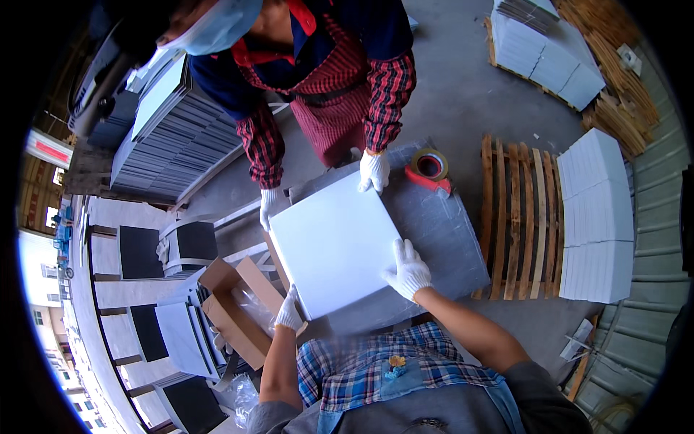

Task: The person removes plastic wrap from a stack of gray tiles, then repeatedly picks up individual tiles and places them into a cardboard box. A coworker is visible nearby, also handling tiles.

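A large white square tile (336,242) lies flat on a grey work table (441,231). My left hand (290,311), in a white glove, grips the tile's near left corner. My right hand (408,270), also gloved, rests with fingers spread on the tile's near right corner. Across the table a person in a red checked shirt and striped apron holds the far edge, one gloved hand (374,171) at the far right corner, the other gloved hand (270,203) at the far left corner.
A red tape dispenser (429,171) sits on the table's far right. An open cardboard box (238,304) stands at the left. A wooden pallet (517,217) carries stacked white tiles (596,217) on the right. Grey tile stacks (173,137) lie at the back left.
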`<move>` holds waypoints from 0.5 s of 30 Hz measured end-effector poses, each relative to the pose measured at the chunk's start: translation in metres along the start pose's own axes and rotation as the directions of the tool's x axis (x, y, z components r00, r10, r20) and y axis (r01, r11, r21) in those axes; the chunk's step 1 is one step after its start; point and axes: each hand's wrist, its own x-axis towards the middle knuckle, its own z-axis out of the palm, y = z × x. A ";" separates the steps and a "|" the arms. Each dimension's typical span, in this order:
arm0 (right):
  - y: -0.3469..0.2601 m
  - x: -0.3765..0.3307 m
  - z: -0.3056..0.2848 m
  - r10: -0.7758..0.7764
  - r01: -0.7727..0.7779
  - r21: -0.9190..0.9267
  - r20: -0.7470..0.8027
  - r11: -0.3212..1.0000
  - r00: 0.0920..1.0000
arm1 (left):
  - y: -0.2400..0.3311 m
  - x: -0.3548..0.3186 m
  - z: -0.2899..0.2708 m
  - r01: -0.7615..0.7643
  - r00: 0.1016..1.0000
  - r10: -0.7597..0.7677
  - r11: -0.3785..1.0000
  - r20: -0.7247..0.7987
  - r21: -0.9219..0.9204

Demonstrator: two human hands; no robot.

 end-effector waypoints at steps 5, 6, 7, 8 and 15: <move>0.023 0.006 -0.019 -0.007 0.007 0.000 0.041 1.000 0.999 | 0.005 -0.067 0.056 -0.014 0.982 0.014 1.000 -0.189 -0.002; 0.025 0.007 -0.022 -0.006 0.005 0.017 0.049 1.000 0.999 | 0.015 -0.083 0.066 -0.049 0.976 0.069 0.994 -0.207 0.100; 0.028 0.007 -0.024 -0.005 0.003 0.033 0.060 0.999 0.998 | 0.023 -0.095 0.073 -0.077 0.968 0.122 0.977 -0.221 0.201; 0.030 0.008 -0.025 0.004 -0.009 0.058 0.070 0.998 0.998 | 0.030 -0.108 0.080 -0.098 0.956 0.173 0.950 -0.236 0.298; 0.102 0.048 0.028 -0.380 0.370 -0.172 -0.023 0.913 0.925 | 0.089 -0.206 0.244 -0.277 0.888 0.458 0.618 -0.051 0.735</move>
